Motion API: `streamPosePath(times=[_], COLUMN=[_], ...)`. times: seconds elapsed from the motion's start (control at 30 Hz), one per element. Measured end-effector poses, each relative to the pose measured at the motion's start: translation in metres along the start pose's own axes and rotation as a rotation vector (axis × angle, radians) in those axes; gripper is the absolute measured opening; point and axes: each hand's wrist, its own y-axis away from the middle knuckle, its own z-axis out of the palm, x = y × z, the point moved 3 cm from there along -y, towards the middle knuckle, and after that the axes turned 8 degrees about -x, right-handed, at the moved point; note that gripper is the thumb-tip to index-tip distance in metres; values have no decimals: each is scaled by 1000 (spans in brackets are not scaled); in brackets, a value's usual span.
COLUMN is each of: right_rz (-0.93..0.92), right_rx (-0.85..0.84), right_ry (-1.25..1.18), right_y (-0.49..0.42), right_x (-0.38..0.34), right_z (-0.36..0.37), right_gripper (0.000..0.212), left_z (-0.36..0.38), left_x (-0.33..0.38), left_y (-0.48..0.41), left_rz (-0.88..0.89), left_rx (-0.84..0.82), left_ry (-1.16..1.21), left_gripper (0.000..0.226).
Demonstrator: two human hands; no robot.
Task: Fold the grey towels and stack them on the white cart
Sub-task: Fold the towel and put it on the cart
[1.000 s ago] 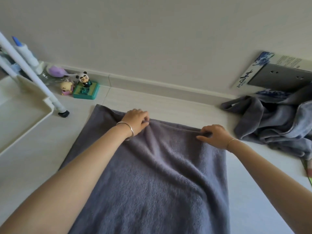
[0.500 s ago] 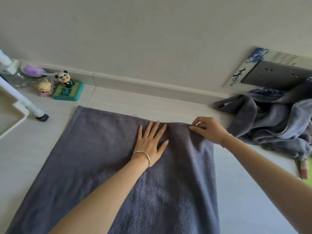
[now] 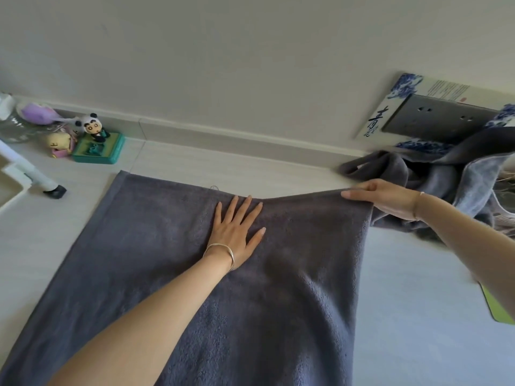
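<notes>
A dark grey towel [image 3: 145,246] lies spread on the pale floor, its far edge towards the wall. My left hand [image 3: 237,232] presses flat on it near the middle of the far edge, fingers straight and spread. My right hand [image 3: 387,200] pinches the towel's far right corner and holds it slightly lifted and pulled out to the right. A heap of unfolded grey towels [image 3: 434,179] lies just behind my right hand. Only a corner and a leg of the white cart [image 3: 16,176] show at the left edge.
Small toy figures on a green box [image 3: 96,143] and a purple item [image 3: 36,114] sit by the baseboard at the left. A blue-and-white box [image 3: 418,112] leans on the wall at the right. A green mat edge [image 3: 498,307] shows at the right.
My left hand has let go of the far edge and moved right to lie flat on the towel. My right hand has drawn the far right corner outwards, spreading the towel wider.
</notes>
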Motion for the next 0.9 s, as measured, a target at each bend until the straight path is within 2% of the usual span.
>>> streamPosePath(times=[0.03, 0.13, 0.17, 0.27, 0.33, 0.4, 0.47, 0.57, 0.67, 0.77, 0.9], right_rz=[-19, 89, 113, 84, 80, 62, -54, -171, -91, 13, 104], right_rx=[41, 158, 198, 279, 267, 308, 465, 754, 883, 728, 271], right_ry=[66, 721, 856, 1064, 1052, 926, 676, 300, -129, -571, -709], right_y=[0, -4, -7, -19, -29, -35, -33, -12, 17, 42, 69], right_x=[2, 17, 21, 21, 26, 36, 47, 62, 79, 93, 93], right_z=[-1, -2, 0, 11, 17, 19, 23, 45, 82, 123, 170], right_gripper=[68, 64, 61, 49, 42, 33, 21, 50, 65, 58, 57], left_z=[0, -2, -2, -3, -4, -10, -16, -18, -4, 18, 29], left_x=[0, 1, 1, 1, 2, 6, 20, 49, 66, 70, 67], left_y=[0, 0, 0, 0, -2, -4, -2, 16, 48, 76, 92], left_rz=[-2, 9, 11, -8, -13, -6, 48, 173, 244, 240, 211], left_rx=[2, 19, 16, 1, -23, -14, 13, 31, 51, 67, 108], left_ry=[2, -2, -7, -19, -16, -3, 26, 102, 141, 148, 116], left_gripper=[67, 71, 71, 74, 76, 77, 80, 78, 68, 57, 60])
